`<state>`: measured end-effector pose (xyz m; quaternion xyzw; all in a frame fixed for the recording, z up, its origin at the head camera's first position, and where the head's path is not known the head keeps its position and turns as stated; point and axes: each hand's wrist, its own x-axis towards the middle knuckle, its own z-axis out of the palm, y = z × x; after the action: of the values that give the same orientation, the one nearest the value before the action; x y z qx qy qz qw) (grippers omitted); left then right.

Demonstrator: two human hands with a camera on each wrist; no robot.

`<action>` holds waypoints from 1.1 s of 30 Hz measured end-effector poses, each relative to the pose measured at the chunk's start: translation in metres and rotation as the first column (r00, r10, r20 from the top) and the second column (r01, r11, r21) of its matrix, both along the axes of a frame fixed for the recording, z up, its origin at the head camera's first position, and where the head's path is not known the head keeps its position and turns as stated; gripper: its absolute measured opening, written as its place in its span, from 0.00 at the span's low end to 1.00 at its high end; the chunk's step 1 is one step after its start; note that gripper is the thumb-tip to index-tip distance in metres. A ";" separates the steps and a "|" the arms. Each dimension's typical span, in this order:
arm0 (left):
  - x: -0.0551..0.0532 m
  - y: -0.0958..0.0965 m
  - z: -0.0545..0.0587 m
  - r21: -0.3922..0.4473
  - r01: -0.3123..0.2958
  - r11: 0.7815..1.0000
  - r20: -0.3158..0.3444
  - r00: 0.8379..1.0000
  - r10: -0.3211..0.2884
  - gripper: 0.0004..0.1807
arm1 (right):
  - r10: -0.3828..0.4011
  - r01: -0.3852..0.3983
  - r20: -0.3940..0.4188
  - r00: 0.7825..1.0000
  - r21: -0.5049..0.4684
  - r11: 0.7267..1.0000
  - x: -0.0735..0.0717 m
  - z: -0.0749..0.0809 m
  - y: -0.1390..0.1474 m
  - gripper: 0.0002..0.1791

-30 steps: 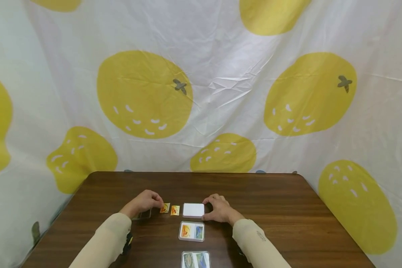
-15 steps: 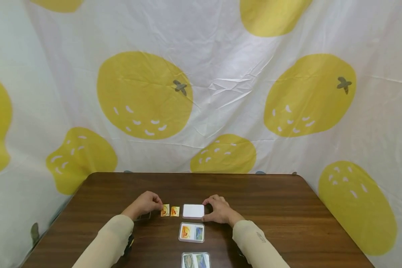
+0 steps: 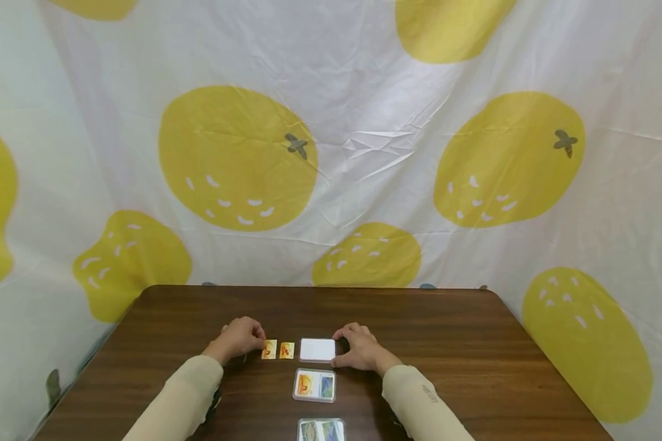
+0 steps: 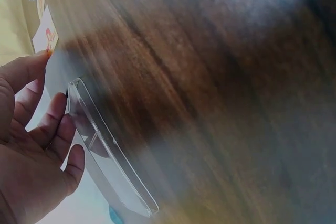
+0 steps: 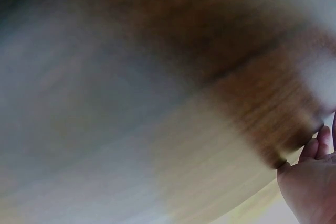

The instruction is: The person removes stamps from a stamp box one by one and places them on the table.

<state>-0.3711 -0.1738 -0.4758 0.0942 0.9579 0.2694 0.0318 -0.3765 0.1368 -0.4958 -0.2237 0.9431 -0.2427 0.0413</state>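
Note:
My left hand (image 3: 236, 339) pinches the near-left edge of a small orange-and-yellow picture card (image 3: 269, 350); in the left wrist view the index fingertip meets the card's corner. A similar card (image 3: 287, 351) lies just right of it. Beside that is a flat clear case with a white insert (image 3: 317, 350). Thumb and forefinger of my right hand (image 3: 361, 349) hold this case at its right corners. Below the left palm lies a clear plastic lid (image 4: 107, 153), mostly hidden in the head view. Only part of the right hand shows in the right wrist view.
Nearer on the brown wooden table (image 3: 447, 343) is a case (image 3: 314, 385) with an orange picture and a blue one. Another case (image 3: 321, 430) with two landscape pictures sits at the bottom edge. A white curtain (image 3: 364, 79) with yellow fruit hangs behind.
The pinched card has turned from slightly tilted to straight, lining up with the second card. My left hand has shifted slightly with it; the right hand keeps its place at the case.

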 end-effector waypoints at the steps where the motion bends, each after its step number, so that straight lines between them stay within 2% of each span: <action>1: 0.000 0.000 0.000 -0.002 -0.004 1.000 -0.002 1.000 0.004 0.06 | 0.000 0.000 -0.002 1.000 -0.001 1.000 0.000 0.001 0.000 0.28; 10: -0.002 0.001 -0.003 -0.005 -0.064 0.998 0.018 0.998 0.064 0.06 | -0.004 0.004 -0.002 1.000 0.000 1.000 0.001 -0.001 0.000 0.28; 21: -0.006 -0.004 -0.007 -0.026 -0.007 1.000 -0.048 0.999 0.005 0.04 | 0.000 0.000 -0.005 1.000 -0.005 1.000 0.001 0.000 0.001 0.27; 33: -0.001 -0.019 0.003 0.036 0.043 0.998 -0.065 0.997 -0.041 0.12 | 0.012 -0.012 -0.001 1.000 0.003 1.000 0.000 0.000 0.003 0.28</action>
<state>-0.3724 -0.1927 -0.4726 0.1235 0.9510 0.2835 0.0049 -0.3764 0.1394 -0.4961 -0.2294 0.9421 -0.2407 0.0426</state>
